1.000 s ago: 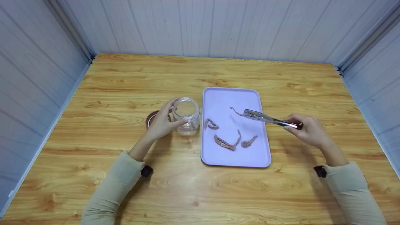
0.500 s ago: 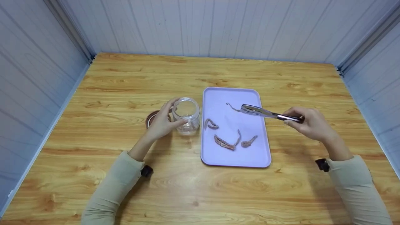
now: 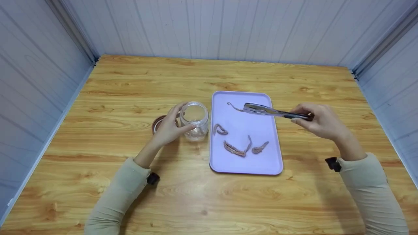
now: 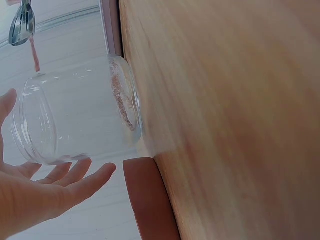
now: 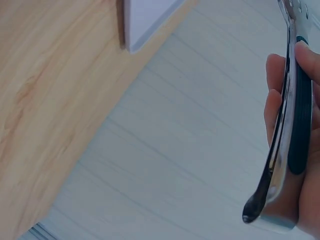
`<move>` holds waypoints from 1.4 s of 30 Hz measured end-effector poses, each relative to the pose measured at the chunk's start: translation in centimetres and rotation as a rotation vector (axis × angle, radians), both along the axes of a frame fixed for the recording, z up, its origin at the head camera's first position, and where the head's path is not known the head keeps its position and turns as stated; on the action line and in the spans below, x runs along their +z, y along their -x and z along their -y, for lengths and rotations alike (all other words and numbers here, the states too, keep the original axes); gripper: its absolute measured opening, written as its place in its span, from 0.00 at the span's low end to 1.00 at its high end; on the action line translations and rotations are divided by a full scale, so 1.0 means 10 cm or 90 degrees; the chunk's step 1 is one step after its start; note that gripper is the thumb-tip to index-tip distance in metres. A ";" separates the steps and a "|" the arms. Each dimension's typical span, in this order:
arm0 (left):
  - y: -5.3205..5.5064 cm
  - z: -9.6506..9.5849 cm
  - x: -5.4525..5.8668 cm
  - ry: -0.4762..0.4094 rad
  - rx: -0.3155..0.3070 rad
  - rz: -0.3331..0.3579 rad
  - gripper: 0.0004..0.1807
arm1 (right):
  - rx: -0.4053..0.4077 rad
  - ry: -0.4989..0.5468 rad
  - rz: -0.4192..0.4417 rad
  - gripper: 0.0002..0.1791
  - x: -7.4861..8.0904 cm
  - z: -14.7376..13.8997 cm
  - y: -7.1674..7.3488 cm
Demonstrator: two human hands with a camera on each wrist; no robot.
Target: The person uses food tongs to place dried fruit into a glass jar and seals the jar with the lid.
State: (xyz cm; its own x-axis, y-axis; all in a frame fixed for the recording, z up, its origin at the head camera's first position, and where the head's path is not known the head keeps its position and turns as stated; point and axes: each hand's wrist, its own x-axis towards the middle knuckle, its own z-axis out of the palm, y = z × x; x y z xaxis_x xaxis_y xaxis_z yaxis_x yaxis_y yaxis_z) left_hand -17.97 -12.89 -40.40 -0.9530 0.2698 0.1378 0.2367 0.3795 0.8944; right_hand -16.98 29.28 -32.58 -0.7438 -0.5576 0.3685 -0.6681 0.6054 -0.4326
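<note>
My left hand holds a clear jar from the left, thumb at the near side and fingers round the far side. The jar stands upright and lidless; in the left wrist view, brown bits lie at its bottom. My right hand grips metal tongs by their dark-padded handle. From the tips of the tongs hangs a thin brown dried strip, over the tray. Several more dried strips lie on the lilac tray.
A brown lid lies on the wooden table, left of the jar and partly behind my left hand. The tray stands just right of the jar. Pale panelled walls enclose the table at the back and sides.
My right hand has moved up and slightly left with the tongs, carrying the strip toward the jar side of the tray. My left hand and the jar have stayed still.
</note>
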 end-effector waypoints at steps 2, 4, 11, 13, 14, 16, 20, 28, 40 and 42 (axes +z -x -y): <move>0.00 0.00 0.01 0.002 0.001 0.002 0.44 | 0.009 -0.004 0.001 0.09 0.03 0.04 0.02; 0.00 0.00 0.01 0.004 0.002 0.002 0.44 | 0.020 -0.008 -0.001 0.09 0.06 0.09 0.04; -0.01 0.00 0.01 0.004 0.007 0.007 0.44 | 0.063 -0.019 -0.013 0.08 0.11 0.28 0.13; -0.01 0.00 0.01 0.002 0.006 0.006 0.44 | 0.075 -0.018 -0.014 0.08 0.11 0.34 0.15; 0.00 0.00 0.01 0.002 0.007 0.005 0.44 | 0.079 -0.018 -0.013 0.08 0.11 0.37 0.15; 0.00 0.00 0.00 0.003 0.006 0.003 0.44 | 0.089 -0.015 -0.012 0.08 0.11 0.44 0.17; 0.01 0.00 -0.01 0.008 0.003 -0.001 0.43 | 0.111 -0.004 -0.013 0.09 0.11 0.55 0.19; -0.12 -0.05 0.22 0.008 0.000 0.004 0.41 | 0.154 0.011 -0.025 0.08 0.07 0.76 0.27; 0.00 0.00 0.01 0.003 0.001 -0.008 0.43 | 0.162 0.023 -0.022 0.08 -0.06 0.98 0.30; 0.01 0.00 -0.01 -0.002 0.001 -0.009 0.43 | 0.158 0.026 -0.019 0.09 -0.07 0.98 0.30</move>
State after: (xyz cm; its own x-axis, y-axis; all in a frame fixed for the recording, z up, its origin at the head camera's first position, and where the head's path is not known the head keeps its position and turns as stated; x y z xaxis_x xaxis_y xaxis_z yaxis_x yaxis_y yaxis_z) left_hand -18.07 -12.85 -40.46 -0.9512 0.2684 0.1525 0.2494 0.3773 0.8919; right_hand -19.94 19.47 -33.30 -0.5746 -0.7059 0.4141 -0.8069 0.4043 -0.4306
